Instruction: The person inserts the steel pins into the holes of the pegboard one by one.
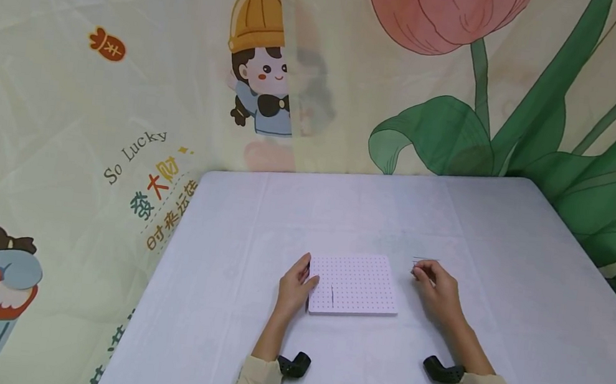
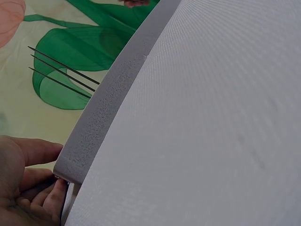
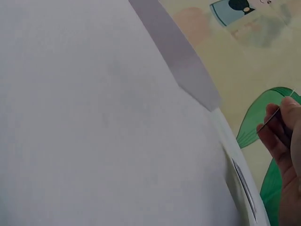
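A white pegboard (image 1: 362, 285) with rows of small holes lies in front of me. My left hand (image 1: 294, 284) grips its left edge, thumb on top and fingers along the side. Three thin dark pins (image 2: 63, 73) stand upright from the board in the left wrist view; from the head they merge into short dark lines near its left part. My right hand (image 1: 437, 287), right of the board, pinches one thin metal pin (image 3: 270, 118) between thumb and fingertips. Just beyond those fingertips, more thin pins (image 3: 244, 188) lie on the table.
A white cloth covers the table (image 1: 261, 212), whose far edge meets a printed backdrop (image 1: 331, 75) with flowers and cartoon figures. Each wrist wears a black camera (image 1: 295, 364), below beige sleeves (image 1: 260, 381).
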Motion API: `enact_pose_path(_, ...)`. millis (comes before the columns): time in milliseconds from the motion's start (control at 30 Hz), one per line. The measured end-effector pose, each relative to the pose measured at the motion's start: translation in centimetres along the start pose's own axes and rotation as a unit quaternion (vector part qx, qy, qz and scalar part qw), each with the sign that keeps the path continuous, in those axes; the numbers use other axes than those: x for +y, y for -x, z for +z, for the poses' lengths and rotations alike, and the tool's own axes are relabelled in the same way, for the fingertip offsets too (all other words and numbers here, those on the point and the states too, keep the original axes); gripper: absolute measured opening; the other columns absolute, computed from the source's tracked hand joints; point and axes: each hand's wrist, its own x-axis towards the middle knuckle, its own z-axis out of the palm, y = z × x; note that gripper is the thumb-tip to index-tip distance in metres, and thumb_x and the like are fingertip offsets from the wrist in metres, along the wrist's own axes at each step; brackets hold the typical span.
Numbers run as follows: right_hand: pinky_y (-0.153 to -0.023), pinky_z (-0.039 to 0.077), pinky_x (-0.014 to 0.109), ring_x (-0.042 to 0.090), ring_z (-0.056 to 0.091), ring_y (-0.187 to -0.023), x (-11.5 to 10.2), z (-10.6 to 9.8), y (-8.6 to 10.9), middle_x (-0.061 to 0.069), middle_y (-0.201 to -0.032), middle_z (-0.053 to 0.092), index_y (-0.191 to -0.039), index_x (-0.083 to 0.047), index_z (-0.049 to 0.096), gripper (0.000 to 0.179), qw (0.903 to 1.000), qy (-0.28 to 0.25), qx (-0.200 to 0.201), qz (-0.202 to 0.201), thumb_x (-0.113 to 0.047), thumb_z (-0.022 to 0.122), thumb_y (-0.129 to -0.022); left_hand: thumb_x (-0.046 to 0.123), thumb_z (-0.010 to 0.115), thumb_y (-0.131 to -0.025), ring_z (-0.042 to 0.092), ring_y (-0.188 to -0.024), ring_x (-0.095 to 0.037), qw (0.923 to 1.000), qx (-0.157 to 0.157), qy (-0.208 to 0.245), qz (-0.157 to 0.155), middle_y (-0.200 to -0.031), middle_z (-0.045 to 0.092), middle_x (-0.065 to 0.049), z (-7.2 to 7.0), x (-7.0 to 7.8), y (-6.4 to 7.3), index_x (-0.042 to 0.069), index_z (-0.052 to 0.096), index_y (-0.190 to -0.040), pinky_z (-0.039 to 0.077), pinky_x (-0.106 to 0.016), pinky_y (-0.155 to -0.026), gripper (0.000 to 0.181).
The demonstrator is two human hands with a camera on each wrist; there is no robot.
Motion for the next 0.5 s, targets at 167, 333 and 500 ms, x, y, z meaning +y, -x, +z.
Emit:
enact_pose_path(167, -0.067, 0.053, 0.010, 0.009, 0.063, -0.073, -2.0, 2.1, -0.4, 0.006, -0.083, 0.065, -0.094, -0.001, 0.059, 0.007, 0.9965, -0.083, -0.008, 0.001, -0.005, 0.060, -0.088, 0.001, 0.063, -0.084, 0.037, -0.129, -0.023, 0.9998, -0.005, 0.011, -0.016, -0.143, 0.037, -0.011, 0.0, 0.2, 0.0, 0.001, 0.041, -0.136, 0.036, -0.025, -0.103, 0.057)
enact_pose_path(333, -0.066, 0.055, 0.014, 0.013, 0.063, -0.076, -3.7, 4.5, -0.4, 0.004, -0.083, 0.066, -0.090, -0.005, 0.062, 0.008, 0.9925, -0.117, -0.022, -0.025, -0.003, 0.066, -0.083, 0.001, 0.063, -0.083, 0.037, -0.129, -0.022, 0.9996, -0.007, 0.012, -0.025, -0.143, 0.037, -0.010, 0.0, 0.2, 0.0, 0.002, 0.041, -0.136, 0.036, -0.023, -0.103, 0.057)
enact_pose_path(500, -0.064, 0.058, 0.020, 0.016, 0.064, -0.076, -6.5, 6.4, -0.3, 0.004, -0.082, 0.066, -0.089, -0.004, 0.062, 0.011, 0.9874, -0.143, -0.053, -0.042, 0.002, 0.067, -0.081, 0.001, 0.063, -0.084, 0.036, -0.130, -0.021, 0.9995, -0.006, 0.010, -0.029, -0.143, 0.037, -0.009, -0.1, 0.1, -0.1, 0.002, 0.041, -0.136, 0.035, -0.023, -0.103, 0.057)
